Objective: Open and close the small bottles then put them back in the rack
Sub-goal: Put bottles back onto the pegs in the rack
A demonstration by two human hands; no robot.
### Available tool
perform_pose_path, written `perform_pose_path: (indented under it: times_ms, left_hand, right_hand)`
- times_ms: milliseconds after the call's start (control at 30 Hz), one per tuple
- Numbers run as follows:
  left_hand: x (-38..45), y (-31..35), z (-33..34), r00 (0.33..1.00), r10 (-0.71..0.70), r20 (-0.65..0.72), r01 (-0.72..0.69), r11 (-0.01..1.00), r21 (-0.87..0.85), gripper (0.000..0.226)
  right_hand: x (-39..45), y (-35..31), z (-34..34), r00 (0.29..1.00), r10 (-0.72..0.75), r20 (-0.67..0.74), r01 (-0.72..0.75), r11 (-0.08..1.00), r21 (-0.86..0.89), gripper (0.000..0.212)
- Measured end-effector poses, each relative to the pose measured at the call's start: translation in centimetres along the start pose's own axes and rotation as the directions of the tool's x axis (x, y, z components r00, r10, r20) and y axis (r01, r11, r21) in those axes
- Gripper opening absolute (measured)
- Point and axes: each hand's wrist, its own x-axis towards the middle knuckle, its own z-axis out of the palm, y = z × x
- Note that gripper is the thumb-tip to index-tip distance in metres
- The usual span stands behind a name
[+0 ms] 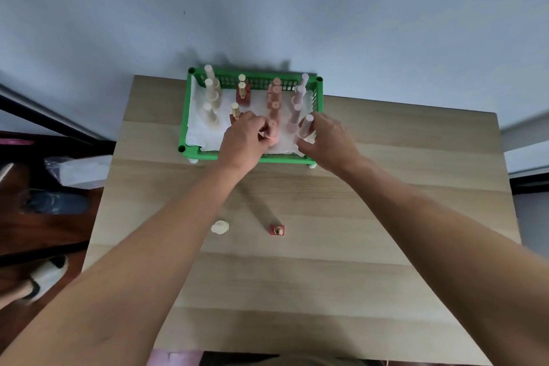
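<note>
We look down on a pale wooden table (297,291) with a green rack (185,116) at its far edge, lined with white paper (199,128). Starting at the left of the rack, we see a column of cream bottles (211,92) with tall round caps, then dark red square bottles (243,95) with gold caps, then a column of salmon-pink bottles (274,98), and at the right a column of pale lilac bottles (298,98), all standing upright. Our left hand (242,140) reaches over the near rim of the rack, its fingers pinched around the nearest pink bottle (272,131). Our right hand (326,140) has its fingers wrapped around the nearest lilac bottle (306,126), whose long cap tilts up above the thumb. We cannot tell whether either bottle rests on the paper or is lifted. Nearer to us, well apart from the rack, a cream bottle (220,227) stands on the bare table, and to its right a dark red bottle (277,230) with a gold cap
</note>
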Motion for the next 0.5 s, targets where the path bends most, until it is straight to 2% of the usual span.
perform_pose_path:
  times_ms: [200, 500]
  left_hand:
    - [0.3, -0.6, 0.6, 1.000, 0.000, -0.012, 0.000, 1.000, 0.023, 0.027]
    - [0.1, -0.8, 0.9, 0.996, 0.034, -0.083, -0.035, 0.999, -0.012, 0.027]
  right_hand:
    - [0.6, -0.1, 1.4, 1.000, 0.005, -0.021, -0.007, 0.995, -0.103, 0.026]
    - [1.5, 0.0, 2.7, 0.998, 0.005, -0.063, -0.014, 0.989, -0.144, 0.035]
